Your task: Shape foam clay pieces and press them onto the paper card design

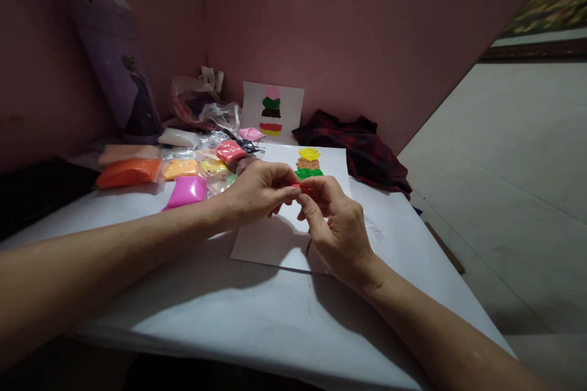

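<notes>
Pink walls stand behind a white table [257,311]. Both hands meet near the middle of it, over a white sheet of paper [275,238]. The left hand [257,190] and the right hand [337,223] pinch a small red bit of clay [297,186] between their fingertips — the fingers are closed tight on it. On the paper, at 12 o'clock from the hands, sit yellow, brown and green clay stripes [309,164]. At 10 o'clock lie little bags of clay [183,171] — orange, pink, yellow. Another sheet with colored stripes [272,111] leans on the wall at 12 o'clock. A dark red cloth [362,149] lies at 2 o'clock.
</notes>
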Demonstrator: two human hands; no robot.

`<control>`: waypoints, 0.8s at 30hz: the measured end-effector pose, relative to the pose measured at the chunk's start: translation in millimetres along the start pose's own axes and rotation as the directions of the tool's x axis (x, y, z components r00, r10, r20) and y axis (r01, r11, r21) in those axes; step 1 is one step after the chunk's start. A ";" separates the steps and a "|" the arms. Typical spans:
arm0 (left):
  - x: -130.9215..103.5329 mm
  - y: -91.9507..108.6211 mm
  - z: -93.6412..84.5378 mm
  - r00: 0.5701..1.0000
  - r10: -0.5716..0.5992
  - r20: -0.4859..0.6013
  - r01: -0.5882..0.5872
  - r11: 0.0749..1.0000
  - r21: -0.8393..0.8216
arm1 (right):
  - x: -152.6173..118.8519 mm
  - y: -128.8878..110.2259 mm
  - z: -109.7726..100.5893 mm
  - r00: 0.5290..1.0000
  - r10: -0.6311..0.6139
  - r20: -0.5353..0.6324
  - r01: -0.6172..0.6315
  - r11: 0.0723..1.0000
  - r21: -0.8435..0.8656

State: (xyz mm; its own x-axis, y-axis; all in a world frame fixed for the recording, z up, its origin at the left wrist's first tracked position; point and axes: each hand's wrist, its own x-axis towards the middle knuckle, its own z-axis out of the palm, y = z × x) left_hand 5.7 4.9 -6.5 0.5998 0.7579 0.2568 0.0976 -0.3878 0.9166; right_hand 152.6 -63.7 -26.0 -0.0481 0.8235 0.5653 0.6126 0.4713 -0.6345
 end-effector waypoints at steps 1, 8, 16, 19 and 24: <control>-0.1 0.8 0.3 1.000 -0.011 -0.002 0.011 1.000 -0.009 | 0.0 0.3 0.0 1.000 -0.003 0.002 0.003 1.000 0.000; -0.5 4.3 1.8 0.992 -0.126 0.013 0.127 0.989 -0.074 | 2.1 2.2 -1.4 1.000 0.004 -0.010 -0.004 1.000 -0.012; -0.9 3.7 0.4 0.993 -0.092 0.069 0.096 0.994 -0.054 | 2.9 4.4 -2.1 0.999 0.003 -0.035 -0.005 0.999 -0.054; -1.5 5.9 1.5 0.991 -0.125 0.057 0.128 0.990 -0.052 | 3.1 3.6 -2.2 0.999 0.011 -0.048 -0.013 0.999 -0.046; -1.1 5.3 2.5 0.990 -0.134 0.036 0.135 0.990 -0.045 | 2.7 3.3 -1.2 0.998 0.020 -0.054 -0.022 0.999 -0.030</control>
State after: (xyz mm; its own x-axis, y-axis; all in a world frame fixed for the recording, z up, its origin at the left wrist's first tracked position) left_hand 7.6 0.7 -2.7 0.6096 0.7835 0.1206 0.1422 -0.2578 0.9557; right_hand 155.4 -60.3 -25.9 0.0070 0.8147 0.5798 0.6368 0.4434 -0.6307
